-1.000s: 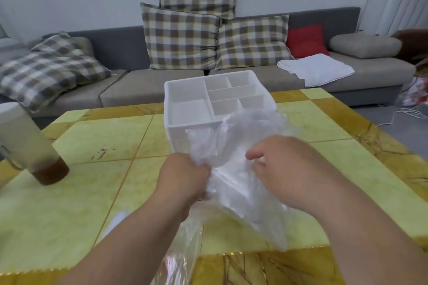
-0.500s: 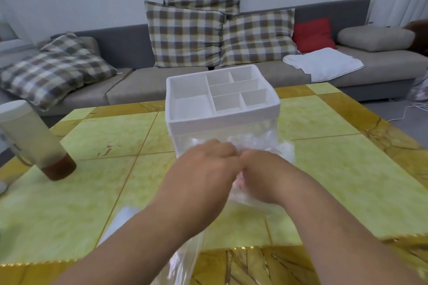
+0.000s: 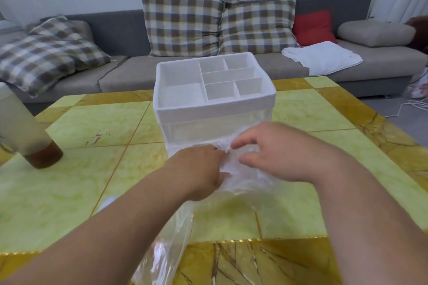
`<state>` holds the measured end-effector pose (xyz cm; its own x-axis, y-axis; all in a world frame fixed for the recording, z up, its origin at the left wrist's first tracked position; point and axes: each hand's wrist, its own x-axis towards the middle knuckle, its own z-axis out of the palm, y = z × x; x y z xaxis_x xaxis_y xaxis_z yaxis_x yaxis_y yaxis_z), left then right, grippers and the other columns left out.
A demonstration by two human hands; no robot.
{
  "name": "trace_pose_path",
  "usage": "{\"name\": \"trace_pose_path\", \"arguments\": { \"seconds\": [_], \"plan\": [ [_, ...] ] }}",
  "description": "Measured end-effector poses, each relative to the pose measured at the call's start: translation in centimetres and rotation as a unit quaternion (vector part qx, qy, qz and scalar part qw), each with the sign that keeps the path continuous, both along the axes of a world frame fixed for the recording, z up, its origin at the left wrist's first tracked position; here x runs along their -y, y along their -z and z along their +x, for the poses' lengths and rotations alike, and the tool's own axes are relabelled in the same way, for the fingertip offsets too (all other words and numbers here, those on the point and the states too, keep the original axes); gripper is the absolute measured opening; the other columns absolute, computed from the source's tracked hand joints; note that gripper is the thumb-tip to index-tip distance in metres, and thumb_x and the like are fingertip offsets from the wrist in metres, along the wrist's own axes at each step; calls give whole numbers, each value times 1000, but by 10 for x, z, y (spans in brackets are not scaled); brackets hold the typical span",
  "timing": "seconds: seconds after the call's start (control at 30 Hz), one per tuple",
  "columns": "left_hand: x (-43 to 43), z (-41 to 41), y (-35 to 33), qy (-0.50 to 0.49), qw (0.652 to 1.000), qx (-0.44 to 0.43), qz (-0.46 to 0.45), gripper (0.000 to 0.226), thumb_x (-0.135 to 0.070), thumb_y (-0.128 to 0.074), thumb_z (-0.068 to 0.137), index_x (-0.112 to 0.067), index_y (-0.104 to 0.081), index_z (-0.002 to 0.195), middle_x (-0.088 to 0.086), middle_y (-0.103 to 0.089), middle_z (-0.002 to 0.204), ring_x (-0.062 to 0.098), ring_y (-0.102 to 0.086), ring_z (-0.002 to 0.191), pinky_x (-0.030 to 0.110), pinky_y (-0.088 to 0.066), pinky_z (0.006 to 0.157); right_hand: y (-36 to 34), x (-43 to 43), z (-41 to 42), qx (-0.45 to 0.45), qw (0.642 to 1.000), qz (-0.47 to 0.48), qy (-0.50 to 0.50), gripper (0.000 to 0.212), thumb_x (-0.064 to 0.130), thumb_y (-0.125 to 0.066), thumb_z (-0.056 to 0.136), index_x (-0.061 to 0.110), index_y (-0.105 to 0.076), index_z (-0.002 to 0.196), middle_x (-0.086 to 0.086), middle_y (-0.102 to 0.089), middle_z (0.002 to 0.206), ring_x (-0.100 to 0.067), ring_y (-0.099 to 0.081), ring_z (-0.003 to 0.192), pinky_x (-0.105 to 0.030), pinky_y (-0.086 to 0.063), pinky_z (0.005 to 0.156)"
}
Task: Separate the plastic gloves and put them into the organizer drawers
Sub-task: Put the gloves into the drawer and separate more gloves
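A white organizer [image 3: 214, 109] with a divided top tray and clear drawers stands mid-table. A crumpled bundle of clear plastic gloves [image 3: 240, 169] lies low in front of its drawer face, at the table surface. My left hand [image 3: 199, 173] grips the bundle's left side with curled fingers. My right hand [image 3: 275, 150] pinches the bundle's upper right part, fingers bent over it. More clear plastic [image 3: 166, 250] hangs below my left forearm at the table's near edge. Whether a drawer is pulled out is hidden by my hands.
A frosted bottle with a brown base [image 3: 25, 132] stands at the table's left. The yellow-green tiled table [image 3: 104, 129] has a gold border. Behind it runs a grey sofa [image 3: 120, 71] with checked cushions, a red cushion [image 3: 313, 28] and a white cloth [image 3: 322, 58].
Both hands have brought the glove bundle down from in front of the organizer's top to low at the drawer face. My right hand's fingers have spread a little over it.
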<state>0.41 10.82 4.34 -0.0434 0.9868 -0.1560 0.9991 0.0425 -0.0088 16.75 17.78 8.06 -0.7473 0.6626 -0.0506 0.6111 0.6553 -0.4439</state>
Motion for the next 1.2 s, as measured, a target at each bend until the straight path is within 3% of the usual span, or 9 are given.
{"name": "trace_pose_path", "arguments": {
  "seconds": [0.17,0.3,0.37,0.47,0.67,0.77,0.83,1.0,1.2],
  "plan": [
    [-6,6,3,-38,999,-32,-4,60,-65,-49,93,-29,-48,141,-5,-57,138,21,-55,123,38,-48,97,-16,12,21,26,1000,-13,-1,28,39,-81,75,36,-75,102,21,-68,99,6,-63,91,-23,-54,84],
    [-11,14,4,-96,992,-74,28,46,-62,-60,88,-28,-60,118,-5,-66,112,22,-63,104,32,-50,79,-5,19,14,124,992,-21,-16,39,41,-78,79,33,-72,117,16,-70,111,-6,-64,101,-31,-50,100],
    [-11,17,4,-106,990,-82,37,42,-61,-62,87,-28,-62,113,-5,-66,107,21,-65,99,31,-47,72,5,17,12,169,986,-6,-4,44,43,-76,80,29,-69,122,8,-70,115,-15,-61,110,-44,-22,122],
    [-9,14,3,-98,991,-86,40,38,-58,-56,90,-30,-63,115,-5,-67,106,21,-65,98,31,-45,70,19,13,6,195,981,8,-2,42,39,-74,83,20,-68,120,1,-69,115,-21,-59,112,-58,5,121],
    [7,-4,-8,-53,998,-31,-24,48,-43,-51,100,-32,-44,146,-7,-49,147,19,-50,131,37,-44,104,13,12,10,188,982,-21,-14,39,42,-59,95,28,-62,131,7,-59,133,-20,-51,128,-53,-4,122],
    [8,-1,-7,-50,998,-42,-15,53,-36,-55,98,-32,-39,149,-8,-47,149,18,-49,132,37,-45,103,-5,17,18,137,990,-18,3,38,39,-53,98,33,-58,135,14,-53,143,-17,-50,131,-40,-32,116],
    [3,0,-5,-51,998,-42,-15,54,-35,-57,97,-31,-40,148,-8,-47,148,19,-49,132,36,-46,103,-11,15,19,61,997,31,36,30,30,-48,100,20,-66,122,3,-62,134,-22,-57,121,-41,-45,105],
    [-3,-2,-2,-36,998,-28,-37,56,-35,-59,95,-28,-41,147,-4,-47,147,22,-49,131,37,-44,103,19,4,-6,124,991,46,36,22,19,-44,99,20,-62,113,2,-54,135,-26,-47,131,-61,-11,119],
    [0,-5,-2,-27,999,-3,-28,53,-35,-57,96,-29,-40,147,-3,-49,147,22,-50,129,36,-44,103,39,-3,-22,144,989,30,31,51,22,-51,92,25,-42,142,4,-36,150,-27,-28,144,-63,-8,118]
  ]
}}
